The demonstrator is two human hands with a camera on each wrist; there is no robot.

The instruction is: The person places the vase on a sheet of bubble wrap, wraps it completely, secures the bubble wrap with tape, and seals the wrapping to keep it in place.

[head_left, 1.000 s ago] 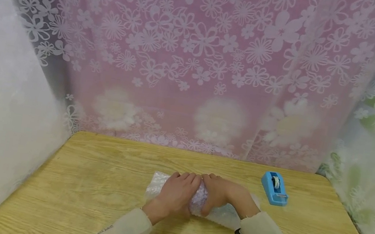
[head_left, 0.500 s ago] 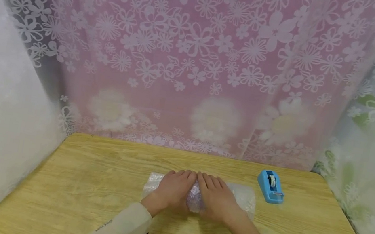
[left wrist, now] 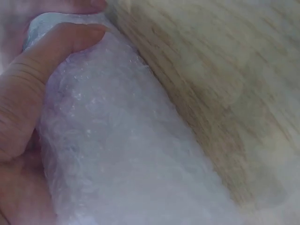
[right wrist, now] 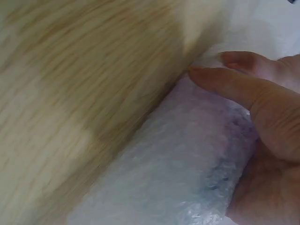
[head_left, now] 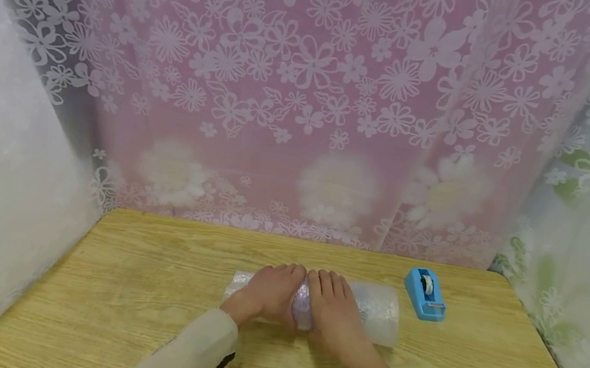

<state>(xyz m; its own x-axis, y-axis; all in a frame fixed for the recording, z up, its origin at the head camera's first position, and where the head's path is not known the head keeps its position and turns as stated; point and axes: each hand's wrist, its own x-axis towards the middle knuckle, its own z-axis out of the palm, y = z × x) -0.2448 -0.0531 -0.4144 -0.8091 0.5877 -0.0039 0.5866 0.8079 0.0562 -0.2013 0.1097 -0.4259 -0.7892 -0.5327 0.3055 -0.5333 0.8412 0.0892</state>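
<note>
Head view: the left sleeve (head_left: 187, 350) bears faint, illegible marking. The left hand (head_left: 269, 291) curls round the bubble-wrap roll (head_left: 382, 317), which lies crosswise on the table (head_left: 139, 288). Just beside, the right hand (head_left: 335, 312) grips the same roll. Further right stands a blue tape dispenser (head_left: 424, 296).

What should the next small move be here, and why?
Probably the right hand should reach for the blue tape dispenser. Both hands grip the bubble-wrap bundle, which looks rolled into a cylinder; the left hand could likely steady it alone, and the dispenser, loaded with tape, stands on the right hand's side.
</note>
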